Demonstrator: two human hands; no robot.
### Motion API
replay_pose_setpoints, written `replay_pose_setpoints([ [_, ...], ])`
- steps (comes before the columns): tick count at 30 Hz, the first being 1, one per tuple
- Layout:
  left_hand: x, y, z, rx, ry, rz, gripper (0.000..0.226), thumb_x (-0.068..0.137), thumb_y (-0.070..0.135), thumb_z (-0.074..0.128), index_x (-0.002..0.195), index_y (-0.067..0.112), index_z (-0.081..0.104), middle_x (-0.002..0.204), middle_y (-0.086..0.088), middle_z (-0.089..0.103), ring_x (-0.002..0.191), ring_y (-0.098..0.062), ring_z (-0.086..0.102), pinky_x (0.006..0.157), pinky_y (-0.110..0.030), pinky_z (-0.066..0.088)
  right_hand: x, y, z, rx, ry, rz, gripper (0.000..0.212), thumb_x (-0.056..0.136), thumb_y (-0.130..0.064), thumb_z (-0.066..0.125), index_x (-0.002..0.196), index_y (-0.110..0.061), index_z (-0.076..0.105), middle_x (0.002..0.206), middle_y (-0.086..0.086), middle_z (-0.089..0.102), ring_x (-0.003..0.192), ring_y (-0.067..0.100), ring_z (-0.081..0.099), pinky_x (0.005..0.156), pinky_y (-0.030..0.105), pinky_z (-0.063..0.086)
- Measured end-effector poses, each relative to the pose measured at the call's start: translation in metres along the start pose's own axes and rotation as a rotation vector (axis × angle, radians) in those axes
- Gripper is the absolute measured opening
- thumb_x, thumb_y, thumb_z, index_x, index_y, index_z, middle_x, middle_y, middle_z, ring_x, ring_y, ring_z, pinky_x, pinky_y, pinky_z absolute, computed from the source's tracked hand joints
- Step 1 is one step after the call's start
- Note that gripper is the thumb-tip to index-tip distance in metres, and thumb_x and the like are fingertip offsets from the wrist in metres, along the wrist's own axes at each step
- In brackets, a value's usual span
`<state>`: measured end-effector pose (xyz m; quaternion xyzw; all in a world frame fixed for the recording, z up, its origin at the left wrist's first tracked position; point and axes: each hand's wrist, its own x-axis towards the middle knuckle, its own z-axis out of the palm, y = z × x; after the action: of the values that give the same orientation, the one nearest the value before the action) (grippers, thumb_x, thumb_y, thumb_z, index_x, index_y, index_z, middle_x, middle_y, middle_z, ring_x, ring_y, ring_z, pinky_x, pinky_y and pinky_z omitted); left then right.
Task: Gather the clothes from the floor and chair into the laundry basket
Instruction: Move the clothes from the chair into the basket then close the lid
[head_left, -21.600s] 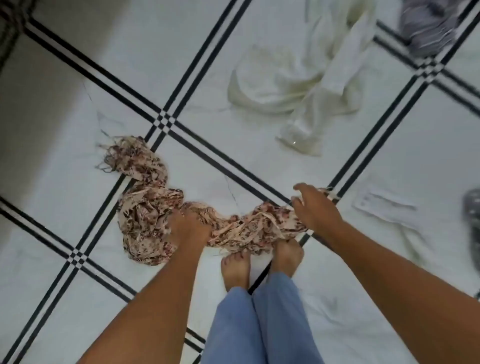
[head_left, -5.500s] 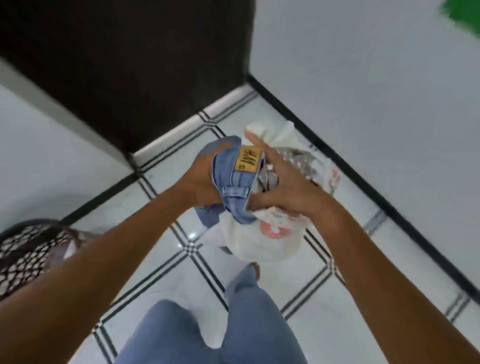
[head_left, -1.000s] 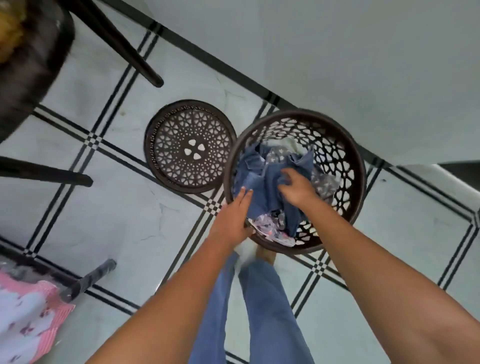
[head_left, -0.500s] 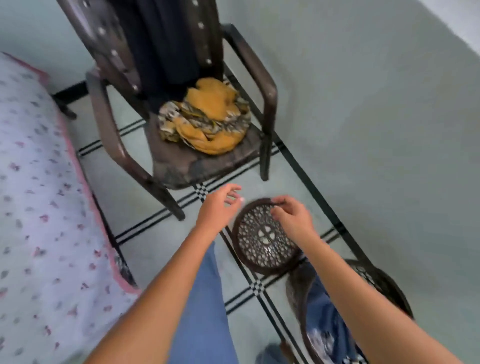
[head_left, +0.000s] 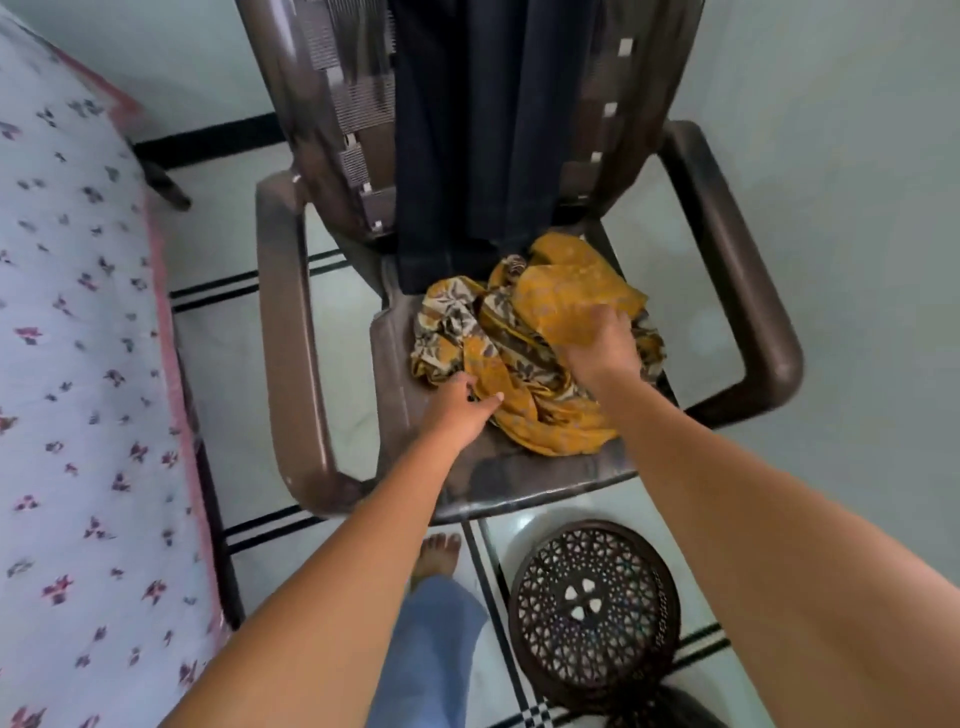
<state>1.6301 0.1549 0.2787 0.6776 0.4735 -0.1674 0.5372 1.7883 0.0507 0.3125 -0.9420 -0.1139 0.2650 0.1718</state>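
Observation:
A crumpled yellow patterned cloth lies on the seat of a brown plastic chair. My right hand is down on top of the cloth, blurred, with its fingers sunk into the folds. My left hand rests at the cloth's near left edge, fingertips touching the fabric and thumb apart. A dark garment hangs over the chair's backrest down to the seat. Only a sliver of the laundry basket's dark rim shows at the bottom edge.
The basket's round perforated lid lies flat on the tiled floor in front of the chair. A bed with a floral sheet fills the left side. A pale wall runs along the right. My bare foot stands near the chair's front.
My hands left the basket, and I turned and stepped to the chair. Both hands went from hovering over the lid down onto the yellow cloth on the seat.

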Motion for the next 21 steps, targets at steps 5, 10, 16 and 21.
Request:
replay_pose_setpoints([
  [5, 0.037, -0.004, 0.007, -0.292, 0.030, -0.113, 0.096, 0.076, 0.059, 0.070, 0.152, 0.029, 0.022, 0.158, -0.002, 0.028, 0.141, -0.028, 0.035, 0.113, -0.047, 0.035, 0.040, 0.020, 0.040, 0.126, -0.277, 0.190, 0.128, 0.071, -0.030, 0.083, 0.151, -0.030, -0.017, 0.162, 0.009, 0.009, 0.145, 0.038, 0.023, 0.116, 0.049, 0.029],
  [10, 0.049, 0.030, 0.003, -0.537, -0.162, -0.426, 0.143, 0.032, 0.094, 0.063, 0.153, 0.041, 0.009, 0.163, 0.005, 0.012, 0.148, -0.028, 0.020, 0.115, -0.055, 0.022, 0.012, 0.009, 0.062, 0.432, -0.672, 0.151, 0.096, 0.076, 0.010, 0.066, 0.153, -0.026, 0.022, 0.142, 0.004, 0.046, 0.127, 0.023, 0.048, 0.089, 0.032, 0.053],
  [16, 0.032, 0.051, -0.022, -0.543, 0.012, -0.396, 0.060, 0.072, 0.036, 0.080, 0.119, 0.009, 0.055, 0.117, -0.009, 0.063, 0.104, -0.027, 0.060, 0.092, -0.035, 0.049, 0.002, -0.025, 0.006, 0.434, -0.643, 0.053, 0.047, 0.079, 0.015, 0.052, 0.119, -0.005, 0.068, 0.099, 0.005, 0.065, 0.091, 0.016, 0.059, 0.065, 0.016, 0.050],
  [21, -0.012, 0.081, -0.091, -0.562, 0.128, -0.156, 0.022, 0.079, 0.028, 0.076, 0.093, 0.016, 0.065, 0.095, -0.007, 0.070, 0.077, -0.015, 0.062, 0.078, -0.030, 0.049, 0.039, -0.118, -0.078, 0.436, -0.085, -0.139, 0.065, 0.069, -0.046, 0.081, 0.123, -0.018, 0.059, 0.112, -0.001, 0.066, 0.103, 0.013, 0.063, 0.089, 0.028, 0.053],
])
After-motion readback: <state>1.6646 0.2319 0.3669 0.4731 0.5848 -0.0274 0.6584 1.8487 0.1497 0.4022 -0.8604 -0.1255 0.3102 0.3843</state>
